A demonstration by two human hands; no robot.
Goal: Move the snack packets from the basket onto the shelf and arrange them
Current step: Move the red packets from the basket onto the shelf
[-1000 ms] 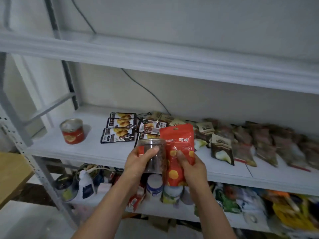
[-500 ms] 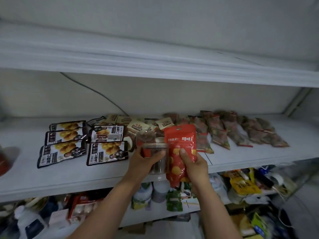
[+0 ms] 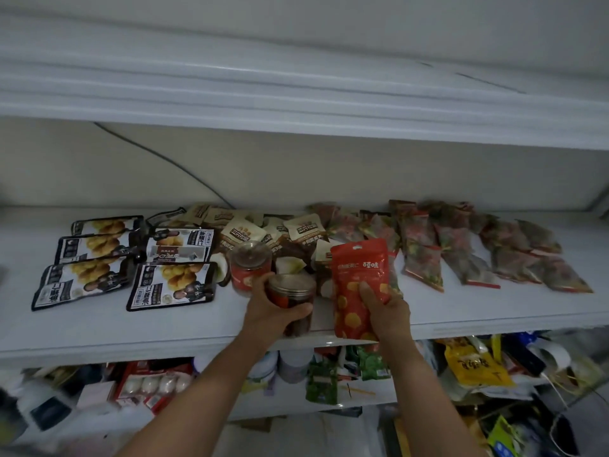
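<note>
My left hand (image 3: 270,311) grips a clear plastic jar (image 3: 291,296) with dark contents, low over the front edge of the white shelf (image 3: 184,324). A second jar with a red label (image 3: 247,268) stands on the shelf just behind it. My right hand (image 3: 384,311) holds a red snack pouch (image 3: 357,275) upright at the shelf's front edge. Black packets with yellow twists (image 3: 171,285) lie in rows at the left. Beige and brown packets (image 3: 244,232) fill the middle back. Dark reddish packets (image 3: 461,255) lie at the right. No basket is in view.
An upper shelf board (image 3: 296,103) hangs close overhead. A black cable (image 3: 171,163) runs down the back wall. The lower shelf (image 3: 362,390) is crowded with bags, boxes and bottles. Bare shelf surface lies along the front edge, left of my hands.
The view has moved closer to the shelf. My left hand has lowered its jar toward the shelf front, beside the red-labelled jar. The red pouch has shifted slightly right, apart from the jar.
</note>
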